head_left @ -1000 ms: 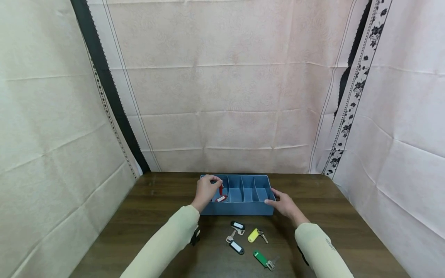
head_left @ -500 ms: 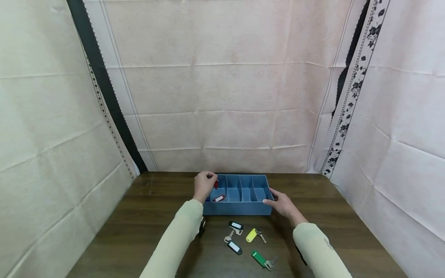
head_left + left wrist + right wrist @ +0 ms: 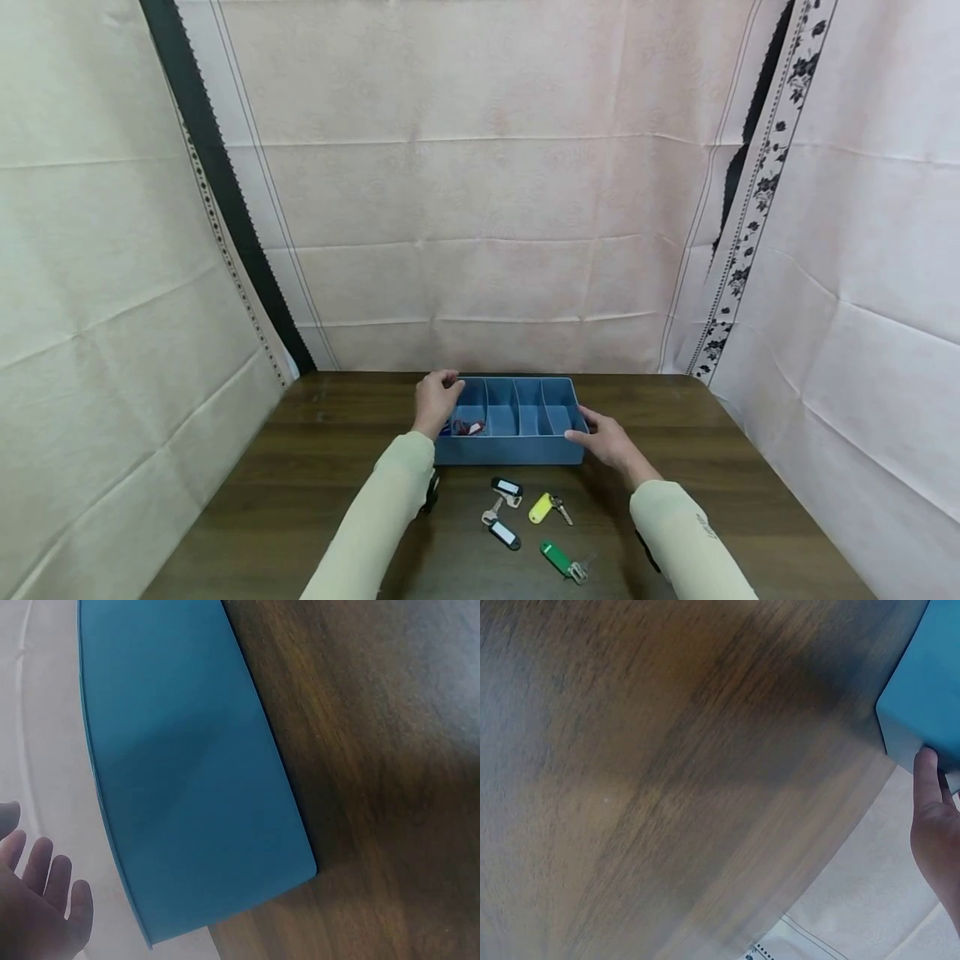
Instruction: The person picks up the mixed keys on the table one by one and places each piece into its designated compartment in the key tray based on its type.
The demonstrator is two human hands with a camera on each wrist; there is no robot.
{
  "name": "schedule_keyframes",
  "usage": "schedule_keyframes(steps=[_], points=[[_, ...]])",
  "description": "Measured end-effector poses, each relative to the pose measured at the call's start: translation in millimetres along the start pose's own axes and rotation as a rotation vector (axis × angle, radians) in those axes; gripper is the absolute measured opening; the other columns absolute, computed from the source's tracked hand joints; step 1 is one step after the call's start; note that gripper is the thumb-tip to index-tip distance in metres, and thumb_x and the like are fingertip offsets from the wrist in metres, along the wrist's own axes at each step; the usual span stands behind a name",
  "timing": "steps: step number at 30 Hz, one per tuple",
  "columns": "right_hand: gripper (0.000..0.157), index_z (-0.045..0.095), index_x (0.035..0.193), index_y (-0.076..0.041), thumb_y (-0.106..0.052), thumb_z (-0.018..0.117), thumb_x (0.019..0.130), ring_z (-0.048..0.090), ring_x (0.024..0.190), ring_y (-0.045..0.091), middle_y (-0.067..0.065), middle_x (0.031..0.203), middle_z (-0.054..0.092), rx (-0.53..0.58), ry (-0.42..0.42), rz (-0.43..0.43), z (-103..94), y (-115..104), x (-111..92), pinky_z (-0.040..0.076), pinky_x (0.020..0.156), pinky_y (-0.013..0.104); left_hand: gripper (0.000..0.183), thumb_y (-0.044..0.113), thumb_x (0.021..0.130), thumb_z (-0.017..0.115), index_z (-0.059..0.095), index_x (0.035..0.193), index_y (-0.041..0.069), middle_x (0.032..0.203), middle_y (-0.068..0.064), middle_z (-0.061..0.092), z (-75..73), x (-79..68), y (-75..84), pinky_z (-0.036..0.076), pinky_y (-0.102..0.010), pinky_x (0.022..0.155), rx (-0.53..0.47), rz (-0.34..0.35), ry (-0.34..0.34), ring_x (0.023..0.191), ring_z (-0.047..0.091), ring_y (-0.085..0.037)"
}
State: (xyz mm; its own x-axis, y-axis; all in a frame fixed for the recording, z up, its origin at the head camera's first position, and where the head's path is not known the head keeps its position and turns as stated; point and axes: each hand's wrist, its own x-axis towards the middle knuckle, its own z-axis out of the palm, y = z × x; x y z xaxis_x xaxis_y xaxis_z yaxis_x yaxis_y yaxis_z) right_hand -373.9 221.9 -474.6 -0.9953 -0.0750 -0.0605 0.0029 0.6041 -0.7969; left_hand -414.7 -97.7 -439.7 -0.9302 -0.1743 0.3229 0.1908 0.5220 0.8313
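A blue divided box point(image 3: 510, 451) stands at the back of the table. My left hand point(image 3: 435, 402) hovers over its left end, holding nothing; in the left wrist view the fingers point(image 3: 57, 883) are loosely bent and apart from the box. Red key tags point(image 3: 469, 428) lie in a compartment near the left, close to the front wall. Something blue point(image 3: 446, 429) shows in the leftmost compartment, partly hidden by the hand. My right hand point(image 3: 611, 439) holds the box's right front corner, thumb over the rim and fingers along the end wall.
Two black key tags with keys point(image 3: 504, 533) lie on the brown table point(image 3: 337, 467) in front of the box. Beside them are a yellow key tag point(image 3: 541, 508) and a green key tag point(image 3: 556, 558), each with keys. A pale cloth point(image 3: 465, 208) hangs behind.
My left hand has moved slightly left and let go of a red key tag, which has dropped into the compartment beside another red one. The right hand keeps its hold on the box.
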Motion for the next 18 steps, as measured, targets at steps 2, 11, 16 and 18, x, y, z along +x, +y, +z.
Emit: schedule_keyframes(steps=[2,11,16,18], points=[[0.082,0.032,0.155,-0.009,-0.046,0.068,0.091,0.042,0.133,0.048,0.028,0.148,0.041,-0.004,0.002,0.002,0.3,-0.3,-0.2,0.038,0.103,0.062,0.026,0.018,0.094,0.070,0.072,0.116,0.006,0.113,-0.011,0.067,-1.4,0.0,-1.1,0.052,-0.042,0.092,-0.010,0.000,-0.006,0.104,0.062,-0.027],[0.078,0.033,0.154,-0.007,-0.041,0.068,0.093,0.041,0.133,0.047,0.028,0.148,0.042,-0.011,0.001,-0.019,1.4,0.7,2.1,0.038,0.103,0.060,0.024,0.020,0.094,0.070,0.072,0.114,0.008,0.110,-0.008,0.067,-5.3,-3.6,0.2,0.053,-0.041,0.090,0.005,0.013,-0.020,0.101,0.061,-0.024],[0.077,0.033,0.154,-0.007,-0.040,0.068,0.094,0.041,0.133,0.047,0.028,0.148,0.042,-0.010,0.003,-0.020,2.2,0.9,4.1,0.038,0.104,0.060,0.026,0.021,0.094,0.070,0.072,0.116,0.006,0.110,-0.008,0.066,-6.6,-6.8,3.1,0.052,-0.041,0.091,0.001,0.018,-0.046,0.100,0.060,-0.024],[0.077,0.033,0.155,-0.008,-0.039,0.068,0.094,0.041,0.134,0.047,0.027,0.149,0.041,-0.006,0.001,-0.012,2.4,1.1,4.2,0.038,0.104,0.061,0.025,0.020,0.094,0.070,0.072,0.115,0.006,0.110,-0.008,0.066,-7.1,-8.3,4.3,0.052,-0.041,0.091,-0.002,0.025,-0.055,0.100,0.060,-0.024]])
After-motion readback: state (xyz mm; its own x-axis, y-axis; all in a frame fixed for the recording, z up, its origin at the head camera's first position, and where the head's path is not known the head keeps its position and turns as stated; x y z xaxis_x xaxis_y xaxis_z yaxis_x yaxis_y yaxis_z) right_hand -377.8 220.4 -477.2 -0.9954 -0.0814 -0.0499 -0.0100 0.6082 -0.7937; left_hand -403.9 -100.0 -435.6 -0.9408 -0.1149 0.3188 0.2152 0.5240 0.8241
